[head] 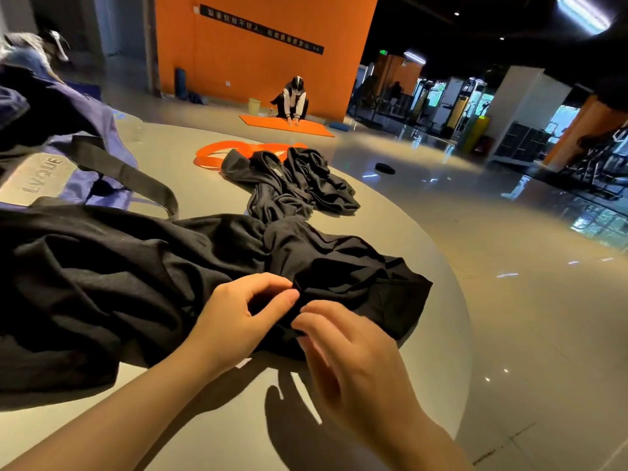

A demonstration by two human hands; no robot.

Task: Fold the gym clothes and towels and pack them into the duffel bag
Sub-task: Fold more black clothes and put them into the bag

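A crumpled black garment point(142, 277) is spread across the near desk point(390, 212). Its near edge is pinched by the left hand point(238, 317), thumb and fingers point(272, 283) nearly closed. The same fold is touched by the right hand point(353, 362), fingers curled. A purple duffel bag point(85, 141) is seen far left.

Black clothes point(136, 283), seemingly purple bag point(91, 137)

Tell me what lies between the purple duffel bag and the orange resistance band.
Head view: bare grey platform between purple duffel bag and orange resistance band.
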